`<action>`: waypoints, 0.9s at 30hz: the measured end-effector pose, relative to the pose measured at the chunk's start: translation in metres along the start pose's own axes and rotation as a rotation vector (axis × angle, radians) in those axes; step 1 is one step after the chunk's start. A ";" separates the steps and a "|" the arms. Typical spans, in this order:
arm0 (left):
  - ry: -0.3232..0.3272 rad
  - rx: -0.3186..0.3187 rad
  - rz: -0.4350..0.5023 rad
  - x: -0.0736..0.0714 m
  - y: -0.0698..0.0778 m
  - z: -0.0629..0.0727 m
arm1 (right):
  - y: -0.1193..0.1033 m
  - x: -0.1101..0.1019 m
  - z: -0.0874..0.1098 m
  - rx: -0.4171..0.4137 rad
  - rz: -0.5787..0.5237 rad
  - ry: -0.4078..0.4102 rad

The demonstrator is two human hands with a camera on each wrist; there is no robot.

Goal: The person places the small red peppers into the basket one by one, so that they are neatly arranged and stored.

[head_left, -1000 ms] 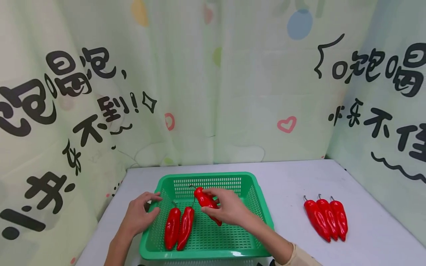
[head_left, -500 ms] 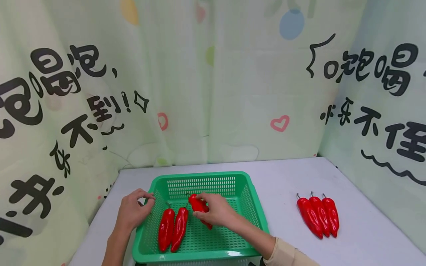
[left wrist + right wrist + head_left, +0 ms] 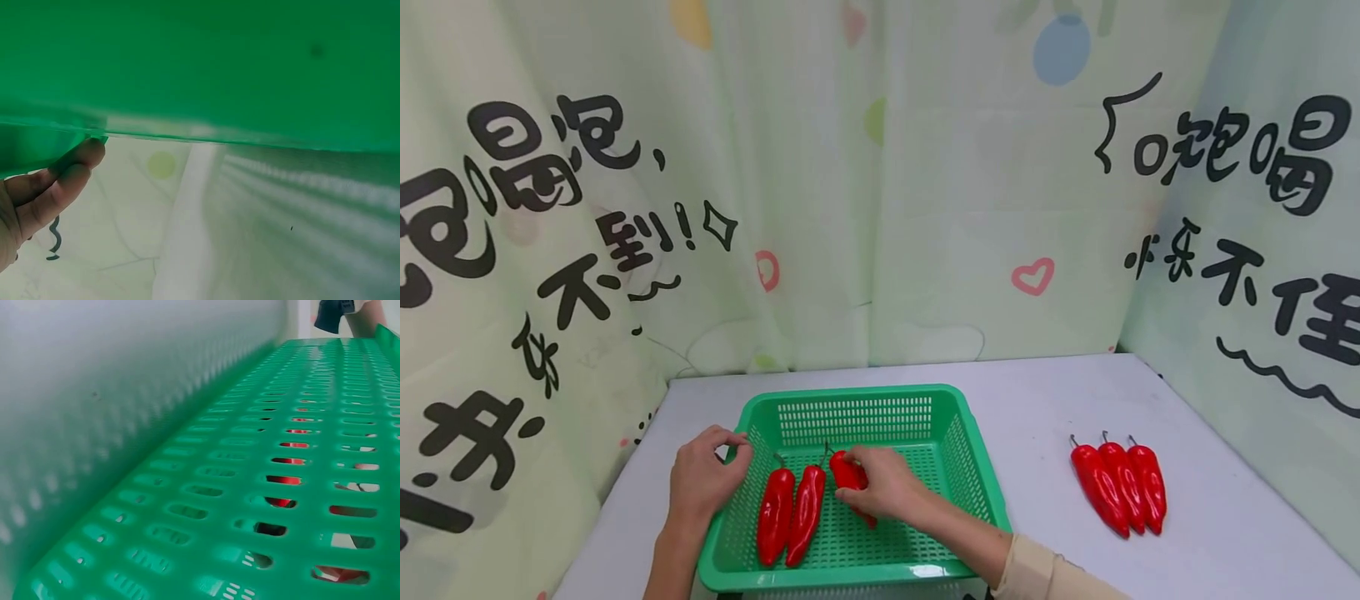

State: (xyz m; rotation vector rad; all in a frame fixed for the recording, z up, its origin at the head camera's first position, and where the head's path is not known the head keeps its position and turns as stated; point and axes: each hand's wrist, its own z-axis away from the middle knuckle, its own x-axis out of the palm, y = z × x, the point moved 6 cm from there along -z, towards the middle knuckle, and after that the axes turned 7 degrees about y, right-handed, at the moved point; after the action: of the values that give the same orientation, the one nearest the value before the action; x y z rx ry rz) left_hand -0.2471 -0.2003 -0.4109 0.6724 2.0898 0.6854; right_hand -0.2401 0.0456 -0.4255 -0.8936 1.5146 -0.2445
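A green plastic basket (image 3: 842,573) with slotted walls stands on the table. My left hand (image 3: 706,475) pinches its left rim between thumb and fingers; the left wrist view has those fingertips (image 3: 94,152) right at the basket's edge. Inside, my right hand (image 3: 886,483) holds a red chili pepper (image 3: 847,472) low over the basket floor, tip toward the lower right, part of it hidden by the fingers. To its left lie two more red peppers, one pepper (image 3: 775,518) beside another pepper (image 3: 805,515). Through the slots of the basket wall (image 3: 206,494), the right wrist view shows bits of red.
On the white table (image 3: 1037,417), right of the basket, three red peppers (image 3: 1118,490) lie side by side, stems away from me. A pale green curtain (image 3: 940,208) with black lettering surrounds the table at the back and sides.
My right hand has lowered the pepper into the basket, beside the other two. The left hand has stayed at the left rim. The head view has shifted slightly.
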 end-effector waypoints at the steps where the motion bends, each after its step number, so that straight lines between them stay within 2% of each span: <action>1: -0.003 0.000 -0.001 0.000 0.000 0.000 | 0.001 0.001 0.000 -0.002 0.002 -0.003; 8: 0.004 0.019 -0.003 0.002 0.000 0.000 | 0.003 0.006 0.000 -0.010 0.016 -0.023; 20: -0.004 -0.005 -0.023 0.002 -0.005 0.000 | -0.001 0.017 0.000 -0.040 0.147 -0.148; 27: 0.003 0.003 -0.026 0.003 -0.005 0.000 | 0.003 0.015 0.001 -0.011 0.103 -0.156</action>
State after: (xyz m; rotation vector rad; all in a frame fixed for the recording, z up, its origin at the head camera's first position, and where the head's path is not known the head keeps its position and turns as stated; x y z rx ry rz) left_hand -0.2496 -0.2020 -0.4154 0.6449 2.0997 0.6688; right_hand -0.2388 0.0380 -0.4385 -0.8219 1.4131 -0.0894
